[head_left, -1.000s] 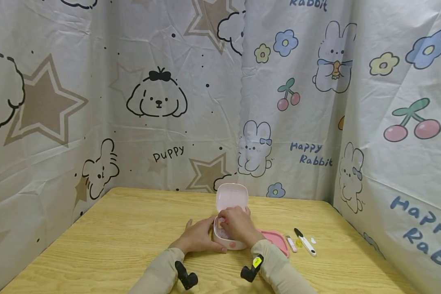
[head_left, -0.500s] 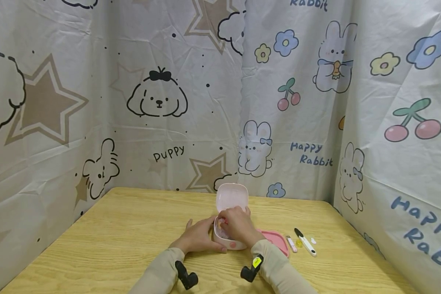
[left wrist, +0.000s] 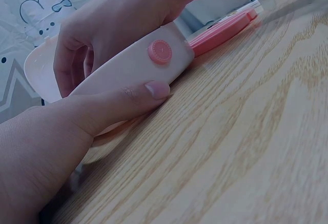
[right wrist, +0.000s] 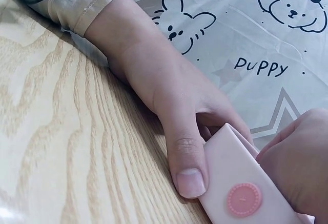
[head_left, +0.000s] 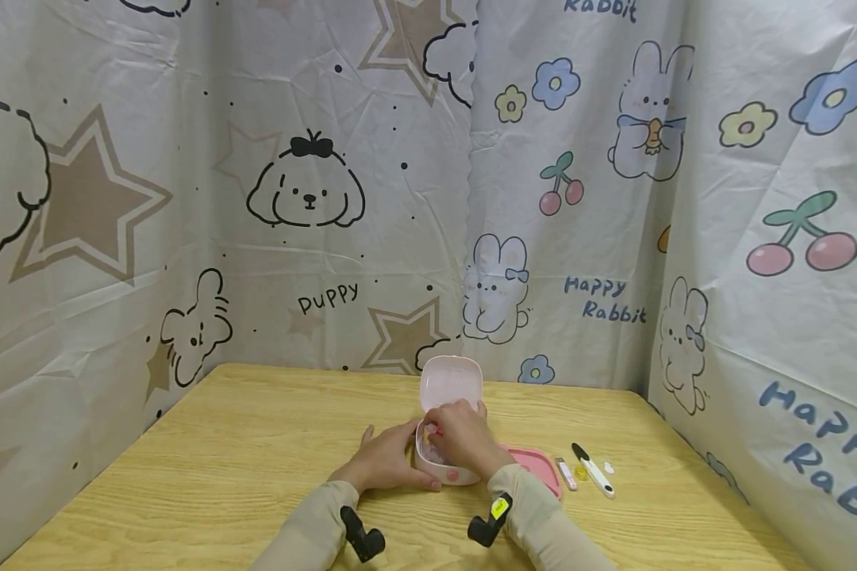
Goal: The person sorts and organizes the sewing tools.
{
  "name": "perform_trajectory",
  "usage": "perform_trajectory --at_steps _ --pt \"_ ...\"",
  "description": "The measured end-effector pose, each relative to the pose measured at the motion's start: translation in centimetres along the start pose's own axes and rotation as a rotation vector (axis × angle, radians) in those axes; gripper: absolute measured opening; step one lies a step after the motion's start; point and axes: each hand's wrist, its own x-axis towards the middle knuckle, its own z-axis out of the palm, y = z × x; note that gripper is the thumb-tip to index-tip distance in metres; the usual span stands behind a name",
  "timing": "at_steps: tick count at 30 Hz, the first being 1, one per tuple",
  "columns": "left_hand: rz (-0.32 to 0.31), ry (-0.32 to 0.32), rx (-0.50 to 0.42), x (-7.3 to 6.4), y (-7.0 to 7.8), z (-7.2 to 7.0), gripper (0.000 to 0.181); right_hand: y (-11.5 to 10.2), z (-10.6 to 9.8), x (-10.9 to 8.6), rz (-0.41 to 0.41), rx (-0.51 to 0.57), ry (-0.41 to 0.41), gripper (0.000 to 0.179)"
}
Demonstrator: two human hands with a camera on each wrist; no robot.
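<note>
A small pale pink box point(head_left: 432, 471) with a round pink button on its front stands on the table, its hinged lid point(head_left: 450, 379) raised at the back. My left hand point(head_left: 384, 460) grips the box's left side, thumb along the front wall and fingers around the far side. Over the rim, my right hand point(head_left: 466, 434) reaches into the box with curled fingers. At its fingertips a small red-pink thing point(head_left: 437, 430) shows, its kind too small to make out. In the left wrist view the box front point(left wrist: 128, 65) hides the right fingertips.
Right of the box lies a flat pink tray-like piece point(head_left: 540, 466), partly behind the right wrist. Beyond it are a small pink-and-white clipper-like item point(head_left: 566, 473), a yellow bit point(head_left: 581, 473), a white-handled tool with a black end point(head_left: 594, 471) and a small white piece point(head_left: 609, 468).
The red-pink thing at my right fingertips has shifted slightly inside the box. Both hands and the box otherwise keep their places.
</note>
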Motion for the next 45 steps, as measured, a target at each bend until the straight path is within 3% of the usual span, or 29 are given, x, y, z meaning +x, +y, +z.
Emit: perform_trajectory --at_steps 19,36,45 --pt "0.000 0.001 -0.012 0.1 0.4 -0.2 0.112 0.2 -1.9 -0.4 0.005 0.013 0.002 0.015" --pt "-0.044 -0.007 -0.018 0.3 0.2 0.0 0.115 2.5 -4.5 -1.8 0.042 -0.007 0.024 0.017" --pt "-0.033 0.009 -0.040 0.4 -0.2 0.4 0.111 3.9 -5.0 -2.9 0.063 0.006 0.028 0.023"
